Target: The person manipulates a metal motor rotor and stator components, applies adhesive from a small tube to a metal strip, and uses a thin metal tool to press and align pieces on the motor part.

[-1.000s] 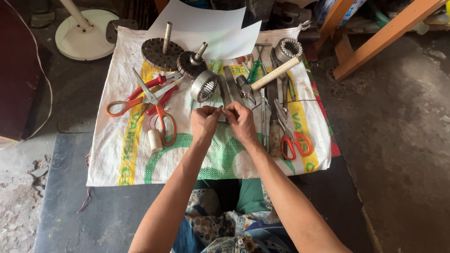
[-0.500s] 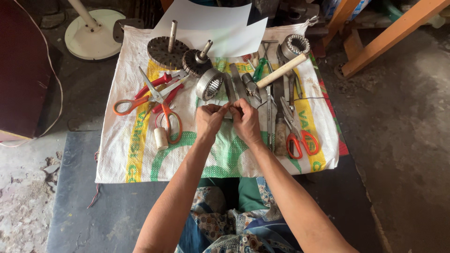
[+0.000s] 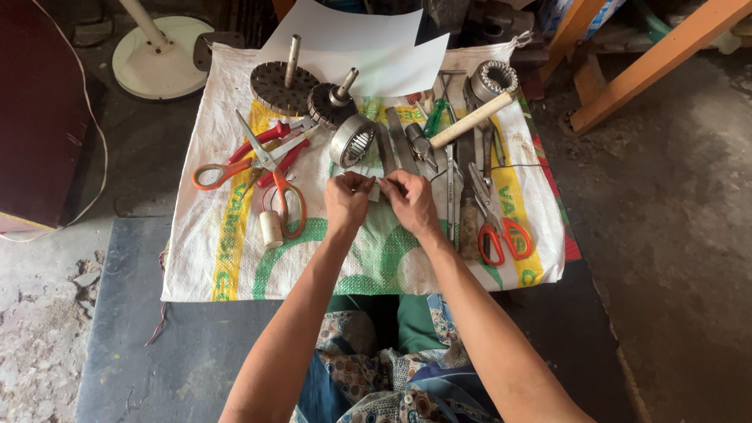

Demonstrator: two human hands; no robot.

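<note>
From the head camera, both hands meet over the middle of a white woven sack [image 3: 235, 266] spread flat as a work mat; it carries broad yellow stripes and green curved printing, and a red strip shows along its edge out beyond the right hand. Nearer the body than the hands, the sack is bare down to its near hem, and past that lies a dark grey mat [image 3: 157, 360] with open room on both sides of the forearms. Beyond the fingertips the sack is crowded: a round metal housing [image 3: 352, 141] sits just beyond the left hand, with two toothed rotors on shafts [image 3: 305, 86] further off and white paper sheets [image 3: 352, 39] at the far hem. Out from the left hand lie orange-handled scissors [image 3: 266, 168] and a small white spool [image 3: 271, 229]. Out from the right hand lie a wooden-handled hammer [image 3: 470, 121] and red-handled snips [image 3: 497, 227]. The left hand [image 3: 346, 205] is closed narrow, fingertips pinched on a small pale piece [image 3: 374, 185] that sits between the two hands, too small to make out. The right hand [image 3: 409, 202] is likewise curled tight, its fingertips pinching the same piece, the two hands nearly touching.
</note>
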